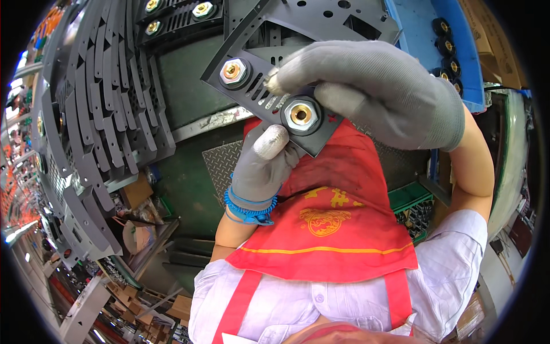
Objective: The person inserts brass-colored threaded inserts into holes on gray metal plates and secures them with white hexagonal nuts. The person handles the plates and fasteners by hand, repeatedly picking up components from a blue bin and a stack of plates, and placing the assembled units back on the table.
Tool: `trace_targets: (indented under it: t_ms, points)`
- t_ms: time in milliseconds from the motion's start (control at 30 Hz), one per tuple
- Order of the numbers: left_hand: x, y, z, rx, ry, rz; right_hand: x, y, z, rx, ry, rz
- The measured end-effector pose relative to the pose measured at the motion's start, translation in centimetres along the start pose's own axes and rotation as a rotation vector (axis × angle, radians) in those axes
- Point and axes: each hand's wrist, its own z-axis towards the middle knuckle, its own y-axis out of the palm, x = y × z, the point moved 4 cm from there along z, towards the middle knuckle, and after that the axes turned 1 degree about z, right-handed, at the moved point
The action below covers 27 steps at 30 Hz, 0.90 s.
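Observation:
A dark grey metal panel (252,104) with slots and holes is tilted in front of me. Two fittings sit in it, each a silver hex nut with a brass centre on a black round base: a left fitting (233,71) and a nearer fitting (301,115). My left hand (263,163), in a grey glove with a whitened thumb, grips the panel's near edge, thumb on its face and fingers hidden beneath. Over the panel, my gloved right hand (384,92) is bent beside the nearer fitting. Its index finger and thumb are apart, with nothing visible between them.
Several dark slotted metal panels (103,97) stand in a row at left. Another panel with hex-nut fittings (177,20) lies at the far left. A blue bin (415,28) with black round parts is at far right. A green crate (409,198) stands low at right.

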Motion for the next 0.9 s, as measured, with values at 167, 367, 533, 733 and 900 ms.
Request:
trace_targets:
  t_ms: [167,367,533,733,900]
  points:
    - [0.0,-0.4,-0.3,0.151,0.039,0.08,0.8,0.0,-0.2,0.077,0.16,0.072]
    - [-0.1,0.2,-0.3,0.137,0.038,0.096,-0.2,0.0,-0.2,0.0,-0.016,-0.176]
    - [-0.1,0.0,-0.2,0.138,0.016,0.078,1.2,-0.4,-0.1,0.106,0.197,0.1]
    - [0.0,-0.4,-0.2,0.092,0.001,0.146,0.8,1.1,0.1,-0.038,0.102,-0.181]
    - [0.0,-1.1,-0.2,0.073,0.012,0.123,0.0,1.3,0.5,-0.134,-0.012,-0.499]
